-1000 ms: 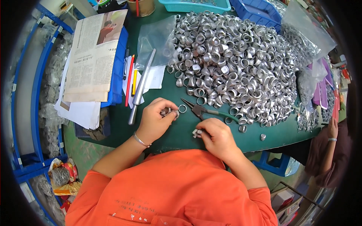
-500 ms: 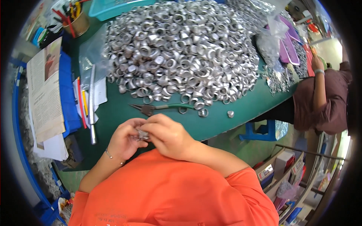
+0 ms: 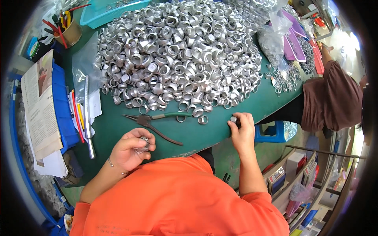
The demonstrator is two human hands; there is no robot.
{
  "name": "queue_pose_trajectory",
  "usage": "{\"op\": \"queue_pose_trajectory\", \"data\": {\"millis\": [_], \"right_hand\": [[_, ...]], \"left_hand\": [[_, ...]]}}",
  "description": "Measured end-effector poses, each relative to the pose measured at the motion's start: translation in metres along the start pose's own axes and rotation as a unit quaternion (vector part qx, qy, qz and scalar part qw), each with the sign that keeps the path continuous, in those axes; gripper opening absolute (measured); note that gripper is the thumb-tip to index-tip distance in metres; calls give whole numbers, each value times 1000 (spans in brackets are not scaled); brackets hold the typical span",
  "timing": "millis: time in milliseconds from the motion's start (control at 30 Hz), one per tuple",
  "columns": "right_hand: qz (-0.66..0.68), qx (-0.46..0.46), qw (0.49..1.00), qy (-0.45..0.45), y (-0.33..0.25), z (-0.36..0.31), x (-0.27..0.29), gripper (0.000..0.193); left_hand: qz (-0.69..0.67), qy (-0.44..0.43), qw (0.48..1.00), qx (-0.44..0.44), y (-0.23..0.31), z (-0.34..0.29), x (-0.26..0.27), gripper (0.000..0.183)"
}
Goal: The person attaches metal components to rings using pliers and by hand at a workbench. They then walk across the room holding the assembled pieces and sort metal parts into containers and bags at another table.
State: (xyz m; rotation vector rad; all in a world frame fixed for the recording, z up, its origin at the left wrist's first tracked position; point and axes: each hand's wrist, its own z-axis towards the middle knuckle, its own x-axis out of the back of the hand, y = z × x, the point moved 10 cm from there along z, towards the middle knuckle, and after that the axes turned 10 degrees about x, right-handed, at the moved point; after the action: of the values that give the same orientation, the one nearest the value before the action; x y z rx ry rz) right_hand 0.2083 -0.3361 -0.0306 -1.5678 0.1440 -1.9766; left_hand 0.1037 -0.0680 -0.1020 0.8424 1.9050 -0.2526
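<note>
My left hand (image 3: 130,151) is closed, palm up, around silver metal rings (image 3: 142,145); the fingers partly hide them, so their number cannot be made out. At the table's near edge, my right hand (image 3: 243,133) has its thumb and index finger at a lone silver ring (image 3: 234,119), pinching it. A pair of long-nosed pliers (image 3: 145,119) with dark green handles lies spread on the table just beyond my left hand. Past the pliers rises a large pile of chunky silver rings (image 3: 177,55), with a few loose ones, such as a ring (image 3: 202,119), at its near side.
At left lie a silver tapered rod (image 3: 88,122), pencils (image 3: 76,116) and a blue bin (image 3: 65,106) with newspaper against it. A turquoise basket (image 3: 90,17) stands at the back. To the right are a purple tray (image 3: 293,43), a blue stool (image 3: 277,131) and another person (image 3: 332,98).
My right hand has left my left hand and moved right to the lone ring. My left hand still holds rings. The pliers' lower handle now shows. The other person's arm has shifted.
</note>
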Motion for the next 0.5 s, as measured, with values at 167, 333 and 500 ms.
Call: {"op": "queue_pose_trajectory", "data": {"millis": [167, 333, 500], "right_hand": [[286, 75, 955, 6, -72, 7, -20, 29], [271, 296, 912, -78, -168, 17, -38, 48], [18, 305, 928, -212, -174, 15, -82, 83]], "left_hand": [[89, 51, 991, 85, -17, 8, -5, 33], [63, 4, 989, 136, -45, 5, -8, 24], [10, 34, 998, 55, -22, -15, 12, 12]]}}
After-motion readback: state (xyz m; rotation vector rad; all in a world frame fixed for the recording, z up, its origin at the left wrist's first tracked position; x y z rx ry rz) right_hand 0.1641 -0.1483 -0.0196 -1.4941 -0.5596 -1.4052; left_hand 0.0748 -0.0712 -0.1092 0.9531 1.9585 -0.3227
